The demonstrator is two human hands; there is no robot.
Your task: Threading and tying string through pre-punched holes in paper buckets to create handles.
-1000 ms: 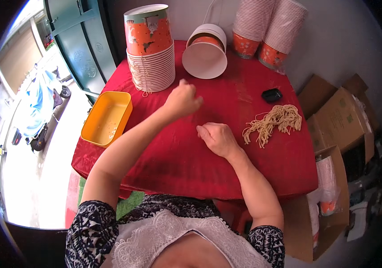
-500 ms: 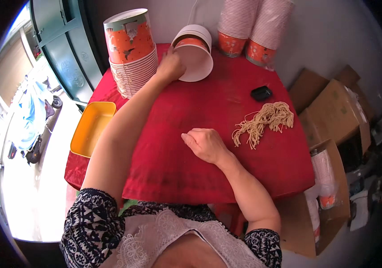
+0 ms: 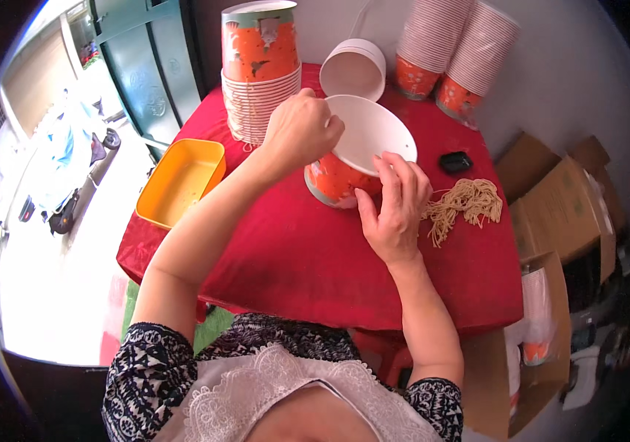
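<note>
An orange patterned paper bucket (image 3: pixel 333 180) with a white inside stands in front of me, tilted slightly. My left hand (image 3: pixel 304 131) is closed at its left rim, fingers pinched and partly hidden from above. My right hand (image 3: pixel 397 199) grips the right side, fingertips at the rim and thumb against the outer wall. A small hole shows just below the rim near the right fingers. Beside my right wrist lies a bundle of beige cords (image 3: pixel 470 206). Behind the bucket, a white tub (image 3: pixel 352 70) rests on its side, its mouth toward me.
A tall stack of paper buckets (image 3: pixel 260 96) stands at the back left, above a yellow plastic bin (image 3: pixel 175 199). Plastic-wrapped bucket stacks (image 3: pixel 470 66) lean on the wall at back right. A black case (image 3: pixel 455 161) sits by the cords; cardboard boxes (image 3: pixel 562 206) flank the red-covered table (image 3: pixel 293 272).
My left hand has drawn the orange bucket out of the white tub, toward me. My right hand has risen from the tablecloth onto the bucket. The view has shifted slightly.
</note>
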